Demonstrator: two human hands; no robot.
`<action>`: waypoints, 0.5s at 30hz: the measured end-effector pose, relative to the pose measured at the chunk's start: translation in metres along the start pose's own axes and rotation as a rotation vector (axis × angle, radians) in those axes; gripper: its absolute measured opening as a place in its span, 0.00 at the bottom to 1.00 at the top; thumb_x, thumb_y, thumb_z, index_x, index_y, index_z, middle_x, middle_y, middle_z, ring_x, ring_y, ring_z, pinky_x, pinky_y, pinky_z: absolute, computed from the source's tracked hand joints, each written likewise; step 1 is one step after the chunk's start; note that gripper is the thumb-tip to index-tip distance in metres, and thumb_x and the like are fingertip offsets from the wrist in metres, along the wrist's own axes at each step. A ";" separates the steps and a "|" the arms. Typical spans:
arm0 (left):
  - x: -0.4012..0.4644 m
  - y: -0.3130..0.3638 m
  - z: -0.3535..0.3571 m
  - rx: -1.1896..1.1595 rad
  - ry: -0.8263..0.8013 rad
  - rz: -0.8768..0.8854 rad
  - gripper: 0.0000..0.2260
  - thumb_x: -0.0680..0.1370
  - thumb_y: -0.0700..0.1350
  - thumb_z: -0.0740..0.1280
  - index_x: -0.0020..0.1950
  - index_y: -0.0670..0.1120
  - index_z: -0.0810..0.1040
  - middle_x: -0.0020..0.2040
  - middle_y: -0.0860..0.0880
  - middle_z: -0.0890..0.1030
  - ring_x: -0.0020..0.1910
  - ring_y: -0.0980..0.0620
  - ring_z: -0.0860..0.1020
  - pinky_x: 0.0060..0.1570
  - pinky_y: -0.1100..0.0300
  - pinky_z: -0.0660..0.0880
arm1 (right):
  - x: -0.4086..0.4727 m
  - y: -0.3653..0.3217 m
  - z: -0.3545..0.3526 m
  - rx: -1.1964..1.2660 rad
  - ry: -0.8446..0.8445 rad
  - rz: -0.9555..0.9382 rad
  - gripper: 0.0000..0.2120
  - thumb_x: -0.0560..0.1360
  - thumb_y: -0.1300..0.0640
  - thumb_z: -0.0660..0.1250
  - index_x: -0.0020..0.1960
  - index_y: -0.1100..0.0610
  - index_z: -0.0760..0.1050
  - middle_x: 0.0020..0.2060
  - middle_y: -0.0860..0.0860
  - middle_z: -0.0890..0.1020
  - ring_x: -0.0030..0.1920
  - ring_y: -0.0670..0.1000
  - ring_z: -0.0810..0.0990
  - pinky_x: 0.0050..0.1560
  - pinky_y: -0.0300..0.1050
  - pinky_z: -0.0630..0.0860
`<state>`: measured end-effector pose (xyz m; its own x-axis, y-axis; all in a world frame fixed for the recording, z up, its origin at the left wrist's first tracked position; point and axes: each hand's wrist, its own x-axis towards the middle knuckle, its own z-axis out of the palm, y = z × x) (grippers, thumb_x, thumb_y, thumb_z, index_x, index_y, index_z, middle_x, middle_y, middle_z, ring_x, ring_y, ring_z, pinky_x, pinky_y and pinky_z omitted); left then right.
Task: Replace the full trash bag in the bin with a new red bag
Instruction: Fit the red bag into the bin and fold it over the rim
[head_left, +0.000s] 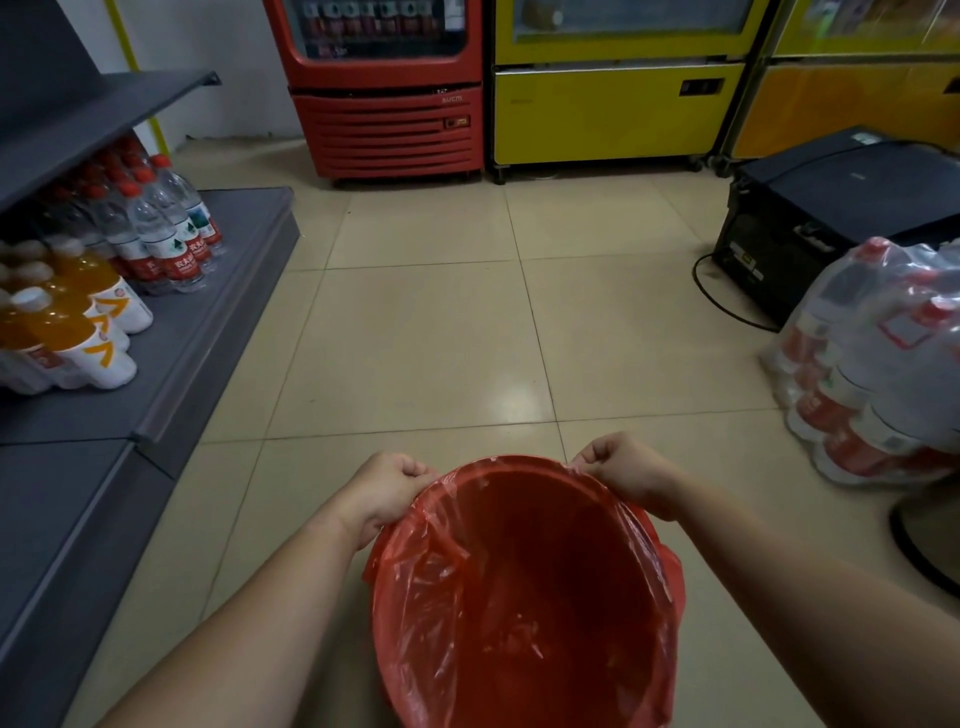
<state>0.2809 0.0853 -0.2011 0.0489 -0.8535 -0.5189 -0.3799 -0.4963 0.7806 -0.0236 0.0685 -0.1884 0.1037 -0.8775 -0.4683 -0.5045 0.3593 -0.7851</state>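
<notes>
Your bin (511, 461) stands on the floor (426, 332) right below you, between your forearms, and the red bag (415, 587) already lines it. Looking in, you see only the thin red film, crinkled and glossy, sagging down the round inside wall; nothing lies at the bottom that can be made out. The bag's mouth is folded outward over the near and side rim, and loose film hangs down the outside on the left and right.

Your left hand (387, 488) has its fingers curled, pinching the bag's edge at the far left of the rim. Your right hand (626, 470) does the same at the far right, fingers bent round a gathered bit of film. Between them the far rim shows smooth and red, with the film drawn taut across it.

The floor is glossy beige tile with thin dark joints. To your left a grey shelf (218, 322) carries clear water bottles (166, 228) with red caps and orange drink bottles (88, 322). Against the far wall stand a red cooler (387, 104) and a yellow cabinet (613, 104). On the right sit a black box-shaped machine (810, 218) and a shrink-wrapped pack of bottles (878, 364).
</notes>
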 end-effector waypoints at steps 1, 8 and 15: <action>-0.001 0.000 0.000 -0.025 -0.005 -0.009 0.08 0.77 0.46 0.72 0.44 0.41 0.84 0.35 0.43 0.87 0.34 0.48 0.84 0.38 0.54 0.82 | 0.000 0.002 0.000 0.004 -0.002 0.003 0.06 0.74 0.61 0.74 0.40 0.62 0.83 0.32 0.57 0.85 0.31 0.52 0.82 0.37 0.48 0.81; -0.044 -0.010 -0.026 -0.066 -0.145 -0.062 0.21 0.80 0.61 0.61 0.45 0.47 0.85 0.39 0.49 0.86 0.37 0.51 0.81 0.41 0.56 0.75 | -0.034 0.016 -0.027 -0.042 0.115 -0.115 0.10 0.77 0.47 0.70 0.52 0.52 0.82 0.48 0.48 0.86 0.49 0.48 0.83 0.54 0.46 0.78; -0.086 -0.038 -0.046 0.038 -0.283 -0.106 0.19 0.72 0.61 0.70 0.53 0.48 0.82 0.48 0.51 0.87 0.49 0.52 0.83 0.53 0.51 0.72 | -0.090 0.043 -0.024 0.020 -0.020 0.020 0.18 0.73 0.40 0.71 0.57 0.50 0.80 0.49 0.48 0.86 0.46 0.42 0.84 0.46 0.36 0.77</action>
<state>0.3336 0.1704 -0.1699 -0.1677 -0.7165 -0.6772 -0.4208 -0.5692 0.7064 -0.0754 0.1553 -0.1702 0.1112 -0.8635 -0.4920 -0.4895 0.3833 -0.7833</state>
